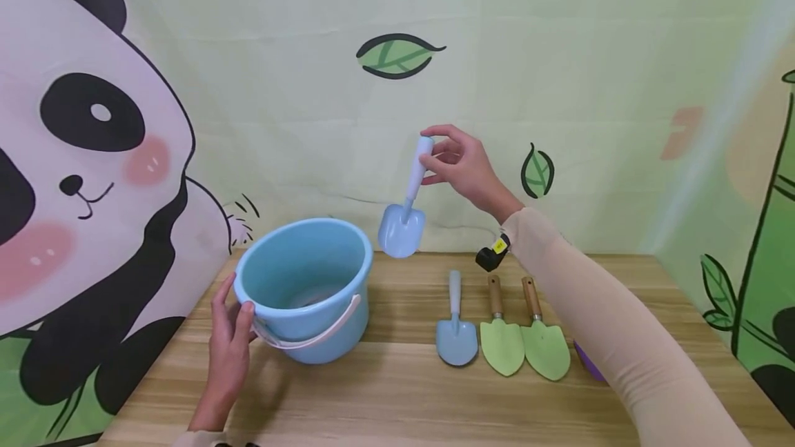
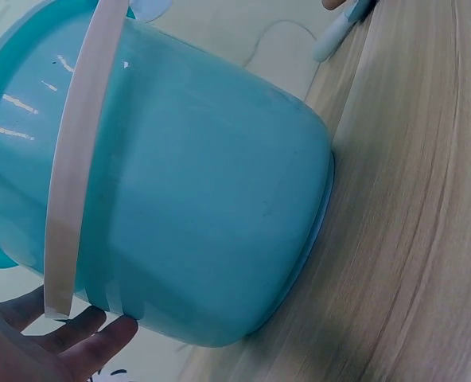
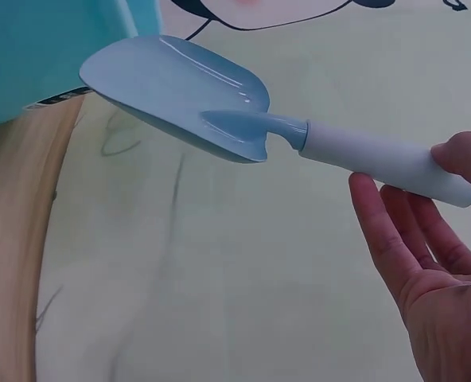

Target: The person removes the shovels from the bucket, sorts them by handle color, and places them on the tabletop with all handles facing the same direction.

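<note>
My right hand pinches the pale handle of a light blue garden trowel near its end. The trowel hangs blade down in the air, to the right of and above a blue bucket. In the right wrist view, thumb and fingertips press on the handle of the trowel. My left hand rests against the bucket's left side at the rim, its fingers spread on the outside. In the left wrist view those fingers touch the wall below the rim, close to the white bail handle.
Right of the bucket, a second blue trowel and two green trowels with wooden handles lie in a row on the wooden table. A purple thing is partly hidden by my right sleeve. A panda-printed backdrop stands behind.
</note>
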Demonstrator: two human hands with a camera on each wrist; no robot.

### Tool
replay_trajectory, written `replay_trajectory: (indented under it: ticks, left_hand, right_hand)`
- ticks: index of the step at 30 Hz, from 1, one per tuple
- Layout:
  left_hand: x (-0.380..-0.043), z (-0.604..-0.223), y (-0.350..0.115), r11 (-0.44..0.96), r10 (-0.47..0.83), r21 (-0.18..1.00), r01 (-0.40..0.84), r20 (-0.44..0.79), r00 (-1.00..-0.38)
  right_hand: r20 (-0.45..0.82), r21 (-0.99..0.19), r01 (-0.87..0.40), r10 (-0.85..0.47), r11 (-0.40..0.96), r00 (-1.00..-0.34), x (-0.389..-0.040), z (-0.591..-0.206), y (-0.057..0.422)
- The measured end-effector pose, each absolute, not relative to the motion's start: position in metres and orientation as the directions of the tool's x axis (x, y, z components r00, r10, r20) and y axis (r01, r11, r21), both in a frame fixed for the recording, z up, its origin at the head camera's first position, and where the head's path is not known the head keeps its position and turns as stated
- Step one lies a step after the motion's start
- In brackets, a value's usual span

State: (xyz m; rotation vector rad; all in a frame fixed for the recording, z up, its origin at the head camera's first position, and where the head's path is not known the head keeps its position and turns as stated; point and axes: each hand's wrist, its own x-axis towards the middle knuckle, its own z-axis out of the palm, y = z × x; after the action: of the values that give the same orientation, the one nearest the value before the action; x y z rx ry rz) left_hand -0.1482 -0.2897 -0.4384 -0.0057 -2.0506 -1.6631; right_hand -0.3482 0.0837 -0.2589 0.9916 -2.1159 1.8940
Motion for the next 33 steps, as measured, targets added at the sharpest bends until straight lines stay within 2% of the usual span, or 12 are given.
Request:
replay_trajectory:
  ticks: [9, 15, 33]
  left_hand:
    - [-0.148, -0.44, -0.291, 0.268, -0.293, 0.912, 0.309, 0.383, -0.876]
    - [-0.149, -0.439, -0.292, 0.254, -0.298, 0.916, 0.311, 0.38, -0.876]
    - [-0.149, -0.438, -0.292, 0.235, -0.294, 0.918, 0.32, 0.381, -0.877]
  right_hand:
    - [0.419, -0.884, -0.466, -0.385, 0.033, -0.822, -0.356, -0.294, 0.083]
    - [0.374, -0.913, -0.407, -0.389, 0.003, -0.842, -0.357, -0.312, 0.081]
    - [0.302, -0.946, -0.324, -0.392, -0.008, -0.869, -0.357, -0.351, 0.083]
